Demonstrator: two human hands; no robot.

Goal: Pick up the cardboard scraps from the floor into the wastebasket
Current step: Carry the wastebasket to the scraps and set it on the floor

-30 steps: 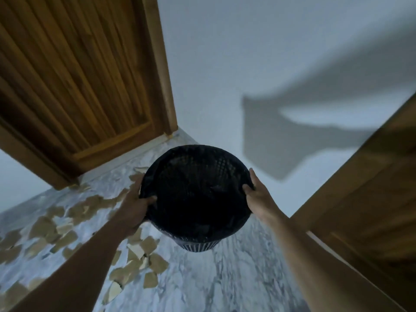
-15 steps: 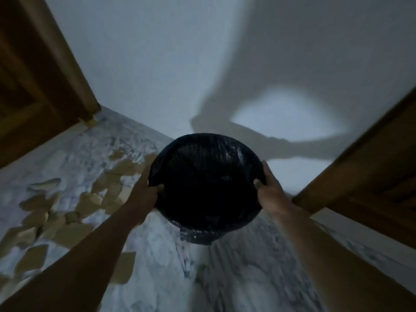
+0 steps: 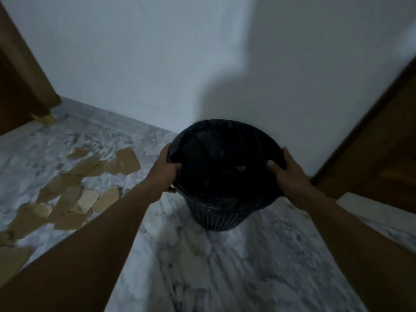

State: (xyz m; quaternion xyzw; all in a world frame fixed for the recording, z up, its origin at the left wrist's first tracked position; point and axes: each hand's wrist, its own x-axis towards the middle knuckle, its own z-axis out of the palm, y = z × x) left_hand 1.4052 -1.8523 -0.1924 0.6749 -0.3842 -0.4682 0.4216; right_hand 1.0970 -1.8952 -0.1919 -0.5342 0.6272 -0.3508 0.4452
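Wall [image 3: 157,52], pale and plain, fills the upper half of the view; a broad shadow covers its right part. Marble-patterned floor [image 3: 258,266], white with grey veins, fills the lower half and is blurred in the foreground. Brown woodwork stands at both edges: left door frame [image 3: 22,70] and right door frame [image 3: 382,143], each cut off by the picture border.

Wastebasket [image 3: 216,219] sits at centre, close to the wall, upright, with its mouth facing the camera. It is dark, with a ribbed lower wall. A black plastic liner [image 3: 225,140] is folded over the rim. The interior is too dark to show any contents. Whether the base rests on the floor or hangs just above it cannot be told.

Cardboard scraps [image 3: 67,199], tan and irregular, lie scattered on the floor to the left of the wastebasket, many overlapping. The left forearm hides part of the pile, and the nearest pieces are cut off at the left border. One separate scrap [image 3: 46,119] lies at the foot of the left door frame.

Left hand [image 3: 164,174] grips the left side of the rim, thumb hooked over the inside, fingers on the outer wall and mostly hidden. Right hand [image 3: 290,176] grips the right side of the rim the same way, thumb inside.
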